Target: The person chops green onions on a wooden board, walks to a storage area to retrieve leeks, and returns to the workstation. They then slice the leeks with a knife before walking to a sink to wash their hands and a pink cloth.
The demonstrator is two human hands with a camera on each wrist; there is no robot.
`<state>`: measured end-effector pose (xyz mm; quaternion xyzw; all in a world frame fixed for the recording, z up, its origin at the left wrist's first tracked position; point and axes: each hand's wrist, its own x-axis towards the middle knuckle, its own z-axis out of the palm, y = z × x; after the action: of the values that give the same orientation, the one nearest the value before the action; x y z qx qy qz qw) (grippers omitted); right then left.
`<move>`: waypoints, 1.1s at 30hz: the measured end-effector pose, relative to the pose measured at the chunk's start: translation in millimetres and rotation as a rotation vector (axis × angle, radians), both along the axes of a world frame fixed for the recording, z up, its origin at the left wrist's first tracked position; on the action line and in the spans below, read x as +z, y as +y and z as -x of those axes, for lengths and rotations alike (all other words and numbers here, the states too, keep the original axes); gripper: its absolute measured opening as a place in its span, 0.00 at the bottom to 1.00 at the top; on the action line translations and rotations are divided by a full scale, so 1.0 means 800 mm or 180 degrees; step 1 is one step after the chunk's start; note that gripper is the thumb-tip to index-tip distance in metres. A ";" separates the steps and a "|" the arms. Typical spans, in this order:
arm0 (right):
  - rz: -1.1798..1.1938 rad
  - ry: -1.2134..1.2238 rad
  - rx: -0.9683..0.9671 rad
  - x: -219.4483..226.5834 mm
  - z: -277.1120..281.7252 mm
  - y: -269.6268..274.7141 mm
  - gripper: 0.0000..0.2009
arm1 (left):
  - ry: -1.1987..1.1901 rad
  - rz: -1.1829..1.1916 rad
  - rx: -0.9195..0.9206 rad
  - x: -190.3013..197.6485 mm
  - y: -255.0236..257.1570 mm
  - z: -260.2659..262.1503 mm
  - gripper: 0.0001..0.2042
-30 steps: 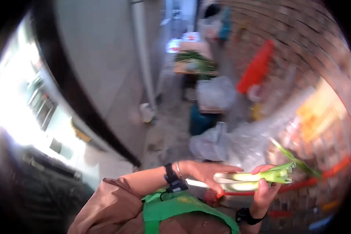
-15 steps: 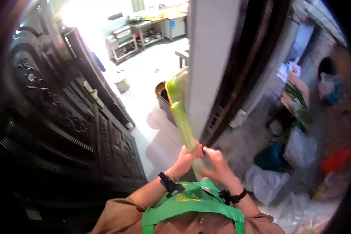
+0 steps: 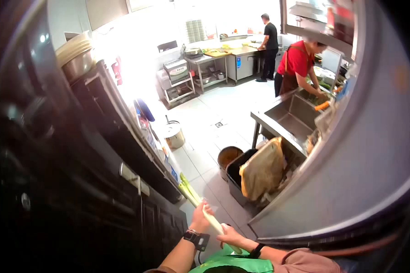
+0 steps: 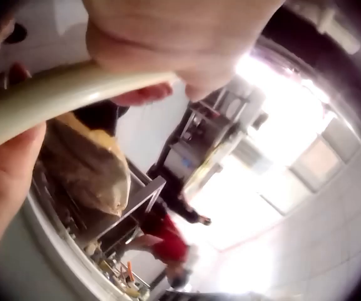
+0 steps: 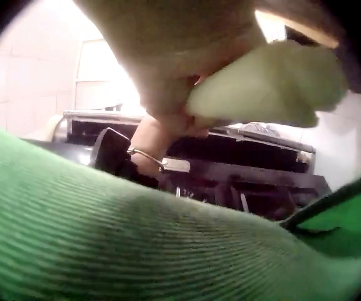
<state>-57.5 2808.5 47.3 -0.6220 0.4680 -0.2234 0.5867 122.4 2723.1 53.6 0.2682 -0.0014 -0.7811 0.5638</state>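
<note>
Long pale leeks [image 3: 217,225] with cut green tops slant across the front of my body in the head view, green ends pointing up and left. My left hand [image 3: 201,217] grips them near the green part. Lower down, my right hand [image 3: 231,237] holds the white shafts, close before my green apron [image 3: 232,260]. In the left wrist view a smooth white shaft [image 4: 61,103] runs between both hands. The right wrist view shows the thick white butt end [image 5: 274,88] sticking out past my right hand [image 5: 180,69].
A dark door [image 3: 100,173] with a handle is at left, a grey wall [image 3: 351,150] at right. Beyond the doorway stand a bin [image 3: 237,175] with a stained sack, a round bucket [image 3: 229,157], a metal pot [image 3: 173,134] and a steel sink [image 3: 291,118]. One person in red works by the sink; another stands farther back.
My view has swung left from the brick-walled passage to the kitchen doorway. The leeks, first level and to the right, now slant up and left. Both hands still hold them.
</note>
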 end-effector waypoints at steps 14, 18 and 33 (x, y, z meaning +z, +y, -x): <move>0.0590 0.1609 0.0157 0.103 0.005 -0.334 0.15 | -0.0373 -0.1317 0.0215 0.049 -0.336 -0.009 0.13; 0.0588 0.1778 0.0355 0.091 0.023 -0.411 0.17 | -0.0603 -0.1348 0.0378 0.001 -0.464 -0.063 0.16; 0.0376 0.2064 -0.0048 0.127 -0.046 -0.758 0.21 | -0.1671 -0.0890 -0.0143 -0.003 -0.912 -0.129 0.13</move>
<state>-20.6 2202.5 148.5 -0.6902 0.6212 -0.0448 0.3684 225.6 1993.6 51.1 0.5360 -0.0456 -0.6899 0.4844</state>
